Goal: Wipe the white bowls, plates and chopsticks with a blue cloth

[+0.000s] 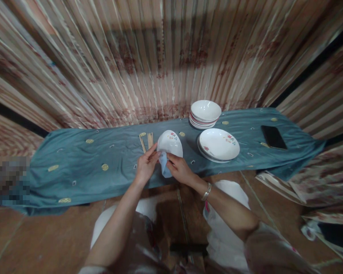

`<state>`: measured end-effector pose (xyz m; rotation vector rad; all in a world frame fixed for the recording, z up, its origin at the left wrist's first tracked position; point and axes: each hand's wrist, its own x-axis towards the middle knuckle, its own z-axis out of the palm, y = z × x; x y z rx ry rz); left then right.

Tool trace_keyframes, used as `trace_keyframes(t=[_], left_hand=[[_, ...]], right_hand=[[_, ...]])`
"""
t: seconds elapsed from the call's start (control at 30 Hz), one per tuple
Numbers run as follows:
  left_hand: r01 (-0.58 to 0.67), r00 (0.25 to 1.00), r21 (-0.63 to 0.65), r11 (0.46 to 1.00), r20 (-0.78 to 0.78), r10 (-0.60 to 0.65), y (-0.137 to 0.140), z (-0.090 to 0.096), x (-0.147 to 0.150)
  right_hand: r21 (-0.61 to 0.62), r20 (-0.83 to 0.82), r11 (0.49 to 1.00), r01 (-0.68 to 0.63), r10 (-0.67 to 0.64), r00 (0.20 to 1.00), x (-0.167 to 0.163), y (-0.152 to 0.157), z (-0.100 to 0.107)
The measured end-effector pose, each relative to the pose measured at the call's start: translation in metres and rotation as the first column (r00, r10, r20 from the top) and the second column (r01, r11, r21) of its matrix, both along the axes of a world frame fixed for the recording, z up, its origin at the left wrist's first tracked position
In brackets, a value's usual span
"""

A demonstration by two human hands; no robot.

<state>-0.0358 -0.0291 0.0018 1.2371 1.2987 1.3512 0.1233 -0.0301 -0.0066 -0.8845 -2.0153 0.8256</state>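
Observation:
Tilted up in front of me is a white plate point(173, 142) with a small floral print. My left hand point(146, 164) grips its left edge, fingers closed round the rim. In my right hand point(179, 168) is a light blue cloth point(165, 165), pinched and pressed against the near part of the plate. The cloth hangs down between the two hands. Just beyond my left hand lie several wooden chopsticks point(150, 140). To the right of my right hand rests a stack of floral white plates point(219, 144).
Behind the plates stands a stack of white bowls point(205, 111). A dark flat object point(273, 137), like a phone or tablet, lies at the right. Everything rests on a narrow table with a teal patterned cloth point(91, 163). A striped curtain point(160, 57) hangs behind it.

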Motion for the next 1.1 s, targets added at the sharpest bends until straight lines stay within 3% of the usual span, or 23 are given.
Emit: trace_keyframes(t=[0.13, 0.6, 1.1], left_hand=[[-0.016, 1.000, -0.015, 1.000, -0.006, 0.016, 0.000, 0.000, -0.001], [-0.019, 1.000, -0.045, 0.999, 0.017, 0.020, 0.000, -0.003, -0.002], [-0.040, 0.994, -0.079, 0.996, 0.097, 0.047, -0.004, -0.001, 0.002]], right_hand=[[0.076, -0.059, 0.997, -0.004, 0.009, 0.998, -0.007, 0.008, -0.006], [0.192, 0.071, 0.973, 0.130, -0.146, 0.987, -0.028, 0.041, -0.028], [0.303, 0.278, 0.910, 0.284, -0.370, 0.886, -0.009, 0.070, -0.040]])
